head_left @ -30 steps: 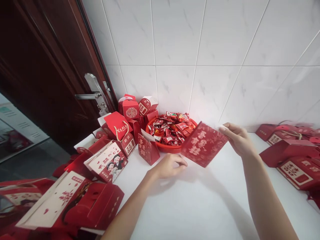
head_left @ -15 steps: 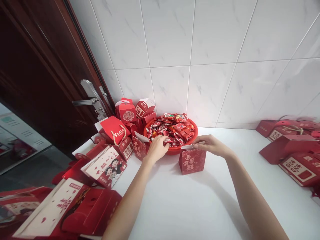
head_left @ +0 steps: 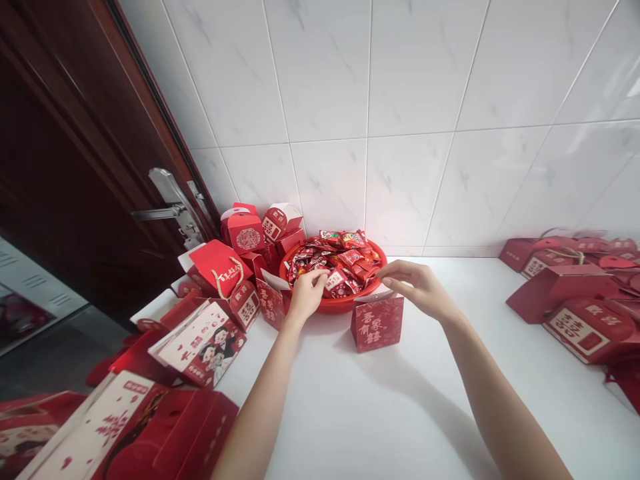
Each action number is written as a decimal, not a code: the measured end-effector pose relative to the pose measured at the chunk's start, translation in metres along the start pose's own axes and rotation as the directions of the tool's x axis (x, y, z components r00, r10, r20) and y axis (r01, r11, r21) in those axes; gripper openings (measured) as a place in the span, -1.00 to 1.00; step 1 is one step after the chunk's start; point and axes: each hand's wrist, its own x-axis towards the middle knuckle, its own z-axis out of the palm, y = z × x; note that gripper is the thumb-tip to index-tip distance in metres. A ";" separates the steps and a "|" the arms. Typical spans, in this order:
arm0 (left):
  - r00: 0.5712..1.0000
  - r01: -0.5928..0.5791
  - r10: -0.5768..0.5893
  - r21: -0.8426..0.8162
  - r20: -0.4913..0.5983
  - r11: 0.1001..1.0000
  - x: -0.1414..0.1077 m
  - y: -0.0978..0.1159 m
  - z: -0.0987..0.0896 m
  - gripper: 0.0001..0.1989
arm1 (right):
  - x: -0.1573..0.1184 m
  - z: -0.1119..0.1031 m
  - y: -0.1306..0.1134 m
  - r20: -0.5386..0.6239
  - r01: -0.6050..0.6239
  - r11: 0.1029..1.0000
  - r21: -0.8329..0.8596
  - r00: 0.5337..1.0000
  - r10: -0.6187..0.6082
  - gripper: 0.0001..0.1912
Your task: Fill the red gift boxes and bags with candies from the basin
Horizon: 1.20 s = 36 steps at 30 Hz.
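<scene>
My left hand [head_left: 309,293] is at the front of a red basin [head_left: 336,307] heaped with wrapped candies. Thumb and forefinger pinch the edge of a red-and-white candy packet [head_left: 336,281] over the pile. My right hand [head_left: 420,287] hovers just above and to the right of a small red gift box [head_left: 379,325], thumb and fingers apart with nothing between them. The box stands upright on the white table, gold characters on its front; its inside is hidden from me. Another such box [head_left: 271,303] stands left of the basin, behind my left wrist.
Red and white gift boxes and bags [head_left: 200,343] crowd the table's left side. More red boxes [head_left: 575,320] pile up at the right. A tiled wall [head_left: 415,187] rises behind the table, and a dark wooden door [head_left: 90,147] with a metal handle is at the left.
My left hand has drawn back slightly, and the packet at its fingertips now shows more of its face. My right hand has lifted off the box's top and opened. The view has shifted slightly.
</scene>
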 end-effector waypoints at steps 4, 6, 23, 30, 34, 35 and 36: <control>0.999 -0.019 0.006 -0.361 -0.038 0.933 -0.006 0.025 0.007 -0.71 | 0.002 0.019 -0.002 -0.098 0.001 1.000 -0.015 0.995 -0.002 -0.61; 0.999 -0.033 0.030 -0.469 -0.014 0.882 -0.013 0.041 0.016 -0.67 | 0.003 0.030 0.000 -0.117 -0.010 1.000 -0.020 0.993 0.007 -0.59; 0.951 -0.030 0.049 0.066 -0.306 0.997 0.018 -0.002 0.014 -0.74 | 0.002 0.033 -0.001 -0.395 0.052 0.878 0.477 0.904 0.161 -0.69; 0.938 0.050 -0.021 0.076 -0.345 0.996 0.034 -0.019 0.018 -0.86 | 0.001 0.035 -0.007 -0.321 -0.007 0.798 0.602 0.913 0.251 -0.66; 0.928 0.021 -0.022 -0.009 -0.373 1.000 0.035 -0.011 0.013 -0.82 | 0.000 0.034 -0.008 -0.288 -0.019 0.784 0.621 0.924 0.251 -0.65; 0.923 0.012 -0.037 -0.066 -0.383 0.998 0.034 -0.008 0.012 -0.79 | 0.000 0.034 -0.008 -0.281 -0.021 0.782 0.623 0.927 0.248 -0.65; 0.919 -0.001 -0.058 -0.149 -0.391 0.989 0.032 -0.003 0.012 -0.75 | 0.000 0.035 -0.008 -0.274 -0.021 0.781 0.624 0.931 0.243 -0.64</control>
